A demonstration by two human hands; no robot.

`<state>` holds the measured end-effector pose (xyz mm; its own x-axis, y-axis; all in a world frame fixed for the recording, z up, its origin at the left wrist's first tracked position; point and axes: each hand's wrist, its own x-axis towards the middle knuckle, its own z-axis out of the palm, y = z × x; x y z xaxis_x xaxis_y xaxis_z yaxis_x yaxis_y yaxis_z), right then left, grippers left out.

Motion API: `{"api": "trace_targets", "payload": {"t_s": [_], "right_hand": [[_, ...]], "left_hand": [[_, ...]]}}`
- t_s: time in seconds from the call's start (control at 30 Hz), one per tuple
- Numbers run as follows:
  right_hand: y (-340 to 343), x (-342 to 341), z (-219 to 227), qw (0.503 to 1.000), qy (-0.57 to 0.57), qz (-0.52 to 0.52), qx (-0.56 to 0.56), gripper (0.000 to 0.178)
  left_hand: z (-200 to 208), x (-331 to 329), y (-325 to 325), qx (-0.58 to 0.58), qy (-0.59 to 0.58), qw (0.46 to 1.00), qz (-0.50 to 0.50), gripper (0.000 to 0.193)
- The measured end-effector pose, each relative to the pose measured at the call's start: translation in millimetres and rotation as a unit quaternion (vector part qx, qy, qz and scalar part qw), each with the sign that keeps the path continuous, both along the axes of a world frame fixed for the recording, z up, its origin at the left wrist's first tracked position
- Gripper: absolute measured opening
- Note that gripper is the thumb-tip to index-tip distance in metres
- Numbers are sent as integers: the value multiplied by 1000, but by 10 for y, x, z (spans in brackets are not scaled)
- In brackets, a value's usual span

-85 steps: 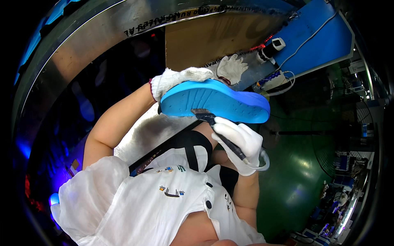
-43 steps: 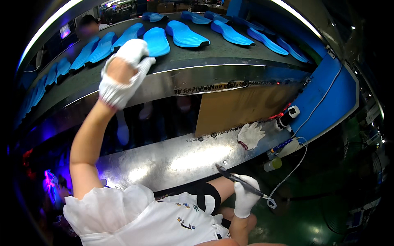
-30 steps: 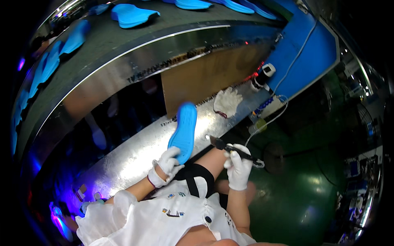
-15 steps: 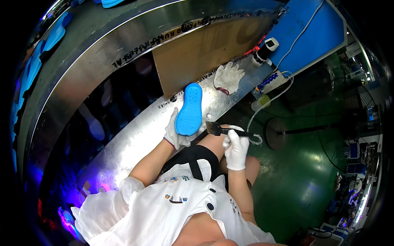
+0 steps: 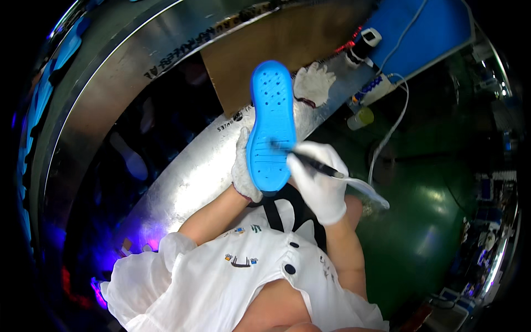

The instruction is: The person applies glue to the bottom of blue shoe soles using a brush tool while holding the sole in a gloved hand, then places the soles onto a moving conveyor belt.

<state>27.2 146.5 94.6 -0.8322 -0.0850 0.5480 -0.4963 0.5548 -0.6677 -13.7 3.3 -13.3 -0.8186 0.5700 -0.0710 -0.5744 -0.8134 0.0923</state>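
My left hand (image 5: 242, 169), in a light knitted glove, grips a bright blue shoe sole (image 5: 271, 124) from its left side and from beneath. The sole is raised toward me, with small holes at its far end and grooves across its near half. My right hand (image 5: 322, 180), in a white glove, is closed round the dark handle of a brush (image 5: 312, 161). The brush's bristle end is over the grooved half of the sole and blurred by motion; it seems to touch the surface. Most of my left fingers are hidden behind the sole.
A spare knitted glove (image 5: 314, 84) lies on the metal ledge (image 5: 191, 160), by a cardboard panel (image 5: 229, 61). A black-and-white device (image 5: 364, 45) stands farther right near a blue board (image 5: 423, 33). A white cable (image 5: 394, 133) hangs down beside a yellow-lidded container (image 5: 360, 118). Blue soles (image 5: 69, 50) lie far left.
The blue sole has come up closer to me. My right hand has brought the brush leftward from beside the sole onto its grooved part.
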Motion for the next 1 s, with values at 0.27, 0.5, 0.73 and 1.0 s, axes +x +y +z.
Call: {"api": "trace_targets", "payload": {"t_s": [0.27,0.5,0.73,1.0], "right_hand": [[-43,22,88,997,-1,23,-75,23],[-94,248,216,990,-21,131,-57,22],[-158,343,173,986,-1,162,-39,31],[-202,386,83,991,-12,124,-40,30]], "left_hand": [[67,134,14,55,-35,998,5,85],[355,162,-37,-32,26,999,-24,93],[304,-40,-105,189,116,970,-98,98],[417,-21,-154,33,84,995,-47,92]]}}
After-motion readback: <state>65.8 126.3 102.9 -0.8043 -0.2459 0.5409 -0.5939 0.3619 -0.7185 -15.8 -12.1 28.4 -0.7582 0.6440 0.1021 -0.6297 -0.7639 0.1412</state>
